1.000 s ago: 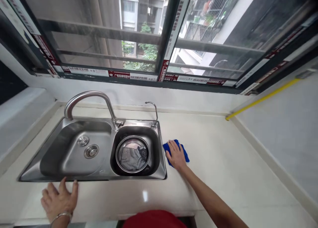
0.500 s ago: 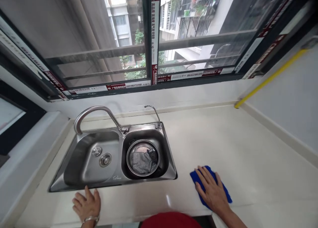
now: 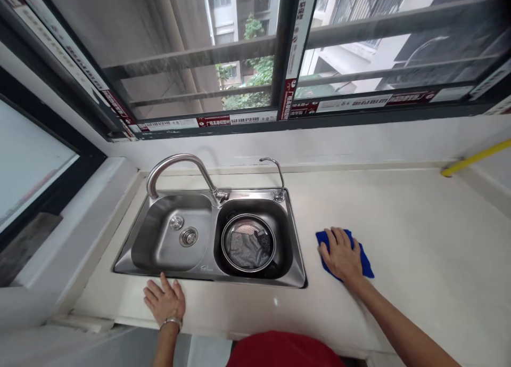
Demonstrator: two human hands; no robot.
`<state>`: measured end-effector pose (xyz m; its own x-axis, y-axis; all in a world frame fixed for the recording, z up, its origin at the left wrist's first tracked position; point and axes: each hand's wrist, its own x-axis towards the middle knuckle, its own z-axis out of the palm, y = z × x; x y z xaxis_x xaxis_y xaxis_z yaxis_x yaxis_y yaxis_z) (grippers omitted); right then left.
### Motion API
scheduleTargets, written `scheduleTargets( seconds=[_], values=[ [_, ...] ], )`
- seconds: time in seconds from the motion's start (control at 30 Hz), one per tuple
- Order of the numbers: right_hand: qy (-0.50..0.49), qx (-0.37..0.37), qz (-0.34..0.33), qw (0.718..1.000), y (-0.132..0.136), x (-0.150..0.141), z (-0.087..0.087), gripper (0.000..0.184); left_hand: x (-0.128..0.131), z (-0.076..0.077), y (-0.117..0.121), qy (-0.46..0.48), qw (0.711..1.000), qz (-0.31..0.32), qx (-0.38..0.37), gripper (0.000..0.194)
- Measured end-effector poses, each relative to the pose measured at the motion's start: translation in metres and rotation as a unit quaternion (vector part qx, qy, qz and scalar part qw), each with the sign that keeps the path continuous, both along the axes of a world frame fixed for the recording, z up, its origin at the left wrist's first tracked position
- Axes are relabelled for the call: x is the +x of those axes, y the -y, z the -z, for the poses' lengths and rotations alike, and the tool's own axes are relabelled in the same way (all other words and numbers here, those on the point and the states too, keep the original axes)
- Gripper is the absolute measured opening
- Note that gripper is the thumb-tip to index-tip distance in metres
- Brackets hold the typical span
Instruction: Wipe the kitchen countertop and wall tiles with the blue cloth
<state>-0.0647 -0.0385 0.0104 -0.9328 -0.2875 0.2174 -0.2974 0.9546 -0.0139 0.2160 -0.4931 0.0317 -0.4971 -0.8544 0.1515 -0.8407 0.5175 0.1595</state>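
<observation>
My right hand (image 3: 341,255) presses down on a blue cloth (image 3: 366,267) on the cream countertop, to the right of the sink. Its fingers are slightly bent over the cloth, which sticks out on both sides of the hand. Palm down at the counter's front edge, my left hand (image 3: 164,301) rests with fingers spread and holds nothing. It lies just in front of the left basin (image 3: 159,258), and a bracelet circles its wrist.
A round metal pan or colander (image 3: 248,268) with a grey mesh cloth (image 3: 249,250) inside stands in the right basin (image 3: 288,250). Behind the basins rise a large curved faucet (image 3: 179,158) and a small thin spout (image 3: 279,170). A yellow pipe (image 3: 479,158) meets the counter at the back right.
My right hand and the blue cloth have slid across the counter toward the window and a little nearer the sink. My left hand stays by the sink front. The view has shifted.
</observation>
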Motion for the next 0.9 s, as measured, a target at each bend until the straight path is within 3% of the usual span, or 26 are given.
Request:
scheduleTargets(
  seconds=[0.23,0.37,0.47,0.63,0.77,0.9],
  values=[
    [0.024,-0.021,0.051,0.998,0.035,-0.071,-0.009,0.055,-0.001,0.001,-0.001,-0.028,0.999,0.009,-0.015,0.069],
    [0.023,-0.033,0.091,0.995,0.065,-0.082,-0.016,0.059,-0.002,0.005,0.002,-0.041,0.999,0.015,-0.019,0.07],
    [0.019,-0.03,0.065,0.997,0.086,-0.062,-0.014,0.062,-0.002,0.006,0.005,-0.034,0.999,0.004,-0.005,0.066],
    [0.039,-0.038,-0.071,0.996,0.089,-0.004,-0.013,0.06,-0.004,0.004,0.004,-0.031,1.0,-0.001,-0.001,0.066],
    [0.025,-0.044,-0.142,0.989,0.056,0.04,-0.014,0.057,-0.002,0.005,0.006,-0.042,0.999,0.007,-0.023,0.067],
    [-0.004,-0.049,-0.132,0.99,0.005,0.077,-0.007,0.056,0.003,0.011,0.019,-0.04,0.999,0.019,0.001,0.079]
  ],
)
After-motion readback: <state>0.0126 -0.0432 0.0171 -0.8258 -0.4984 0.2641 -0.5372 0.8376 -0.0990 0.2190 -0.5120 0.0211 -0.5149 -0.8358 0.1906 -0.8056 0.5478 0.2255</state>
